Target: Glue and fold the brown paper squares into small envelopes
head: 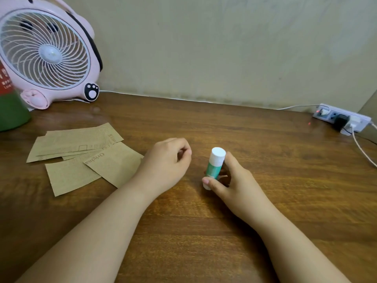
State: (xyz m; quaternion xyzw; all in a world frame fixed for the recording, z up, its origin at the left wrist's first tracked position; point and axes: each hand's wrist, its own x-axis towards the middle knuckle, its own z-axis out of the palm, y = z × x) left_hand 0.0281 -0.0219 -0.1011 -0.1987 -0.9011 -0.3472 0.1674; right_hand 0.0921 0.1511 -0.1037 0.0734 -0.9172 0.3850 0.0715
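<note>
From my seat at the feed I see both bare forearms reaching in from six o'clock over the wooden table. My right hand has the glue stick near the middle of the view, thumb curled across its lower end and fingers wrapped behind the green barrel; the stick stands almost upright, leaning a little toward one o'clock, with its white cap on top. I think its base rests on the table, though the thumb hides the bottom edge. My left hand sits just beside it at nine o'clock, knuckles up, fingers loosely curled inward with nothing in them, the wrist lying over the corner of the nearest sheet. The brown paper squares lie flat in a loose overlapping heap at nine to ten o'clock from the hands, several sheets fanned across each other, faint print on them and the word "Origina" readable on one. Farther out at ten o'clock a pink fan stands against the wall, with a green and red container at the left edge beside it. At two o'clock a white power strip lies by the wall with plugs and cables in it.
</note>
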